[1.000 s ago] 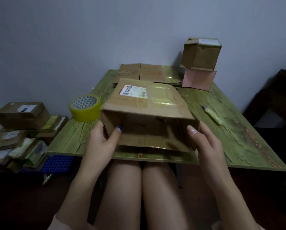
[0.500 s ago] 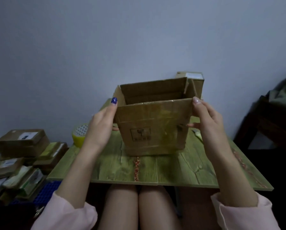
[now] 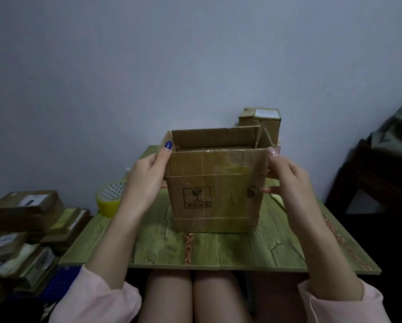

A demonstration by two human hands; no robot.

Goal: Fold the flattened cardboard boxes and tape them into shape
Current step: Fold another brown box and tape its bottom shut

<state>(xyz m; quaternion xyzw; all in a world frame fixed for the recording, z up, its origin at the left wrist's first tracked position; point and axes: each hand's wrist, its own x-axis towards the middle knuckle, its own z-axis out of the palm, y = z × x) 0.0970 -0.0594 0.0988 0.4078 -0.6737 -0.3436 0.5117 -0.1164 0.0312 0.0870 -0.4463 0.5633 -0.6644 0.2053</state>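
An opened-up brown cardboard box (image 3: 215, 194) stands upright on the green wooden table (image 3: 218, 250), its top flaps raised and its mouth open upward. A printed fragile mark faces me on its near wall. My left hand (image 3: 146, 180) grips the box's left side, thumb at the top left corner. My right hand (image 3: 286, 176) grips the right side, thumb at the top right corner. A yellow tape roll (image 3: 109, 198) lies on the table's left edge, partly hidden by my left wrist.
A taped brown box (image 3: 260, 120) sits behind the held box at the back of the table. Stacks of flattened boxes (image 3: 25, 227) lie on the floor to the left. Dark furniture (image 3: 379, 183) stands at the right. My knees are under the table's near edge.
The box was turned from lying on its side, open end toward me, to upright with the opening on top. In the last half second it barely moved; my view tilted up.
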